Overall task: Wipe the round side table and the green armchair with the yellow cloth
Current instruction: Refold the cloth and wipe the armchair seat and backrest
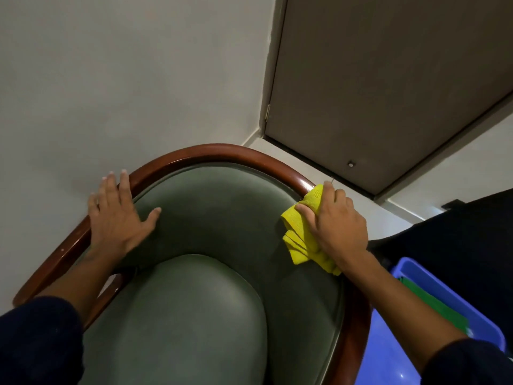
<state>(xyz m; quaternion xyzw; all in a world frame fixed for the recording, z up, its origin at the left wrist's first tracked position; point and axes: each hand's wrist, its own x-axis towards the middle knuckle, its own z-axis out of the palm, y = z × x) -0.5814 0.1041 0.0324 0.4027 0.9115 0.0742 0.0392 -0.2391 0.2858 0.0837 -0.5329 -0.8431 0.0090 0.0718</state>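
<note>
The green armchair [211, 218] fills the lower middle, with green padding, a rounded seat cushion and a curved brown wooden rim. My right hand [337, 220] presses the folded yellow cloth [301, 234] against the right side of the backrest, where the padding meets the wooden rim. My left hand [119, 215] lies flat with fingers spread on the left side of the rim and padding, holding nothing. The round side table is out of view.
A white wall stands close behind and left of the chair. A brown door [388, 87] with a small door stop is behind on the right. A blue plastic bin [433, 295] holding something green sits right of the chair, next to a dark object.
</note>
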